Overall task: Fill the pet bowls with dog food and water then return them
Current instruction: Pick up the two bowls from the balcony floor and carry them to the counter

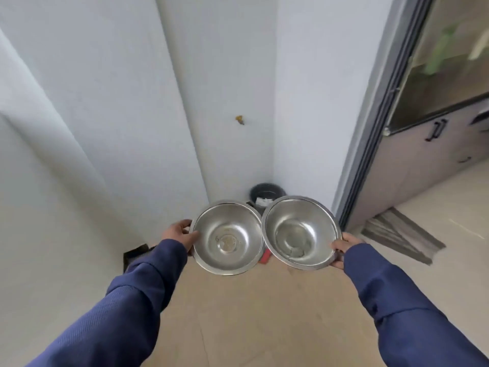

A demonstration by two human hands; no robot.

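Hiding dark bin, 2 bowls, fingers underneath

floor: tan wood | on it: dark bin in corner, grey mat

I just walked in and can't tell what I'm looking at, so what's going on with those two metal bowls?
A person in blue sleeves carries two steel pet bowls, one per hand, facing a white wall corner. The left hand grips the rim of the left bowl, which holds only some residue. The right hand grips the right bowl, which has a little water at the bottom. Neither holds dog food yet. A dark bin stands on the floor in the corner behind them.
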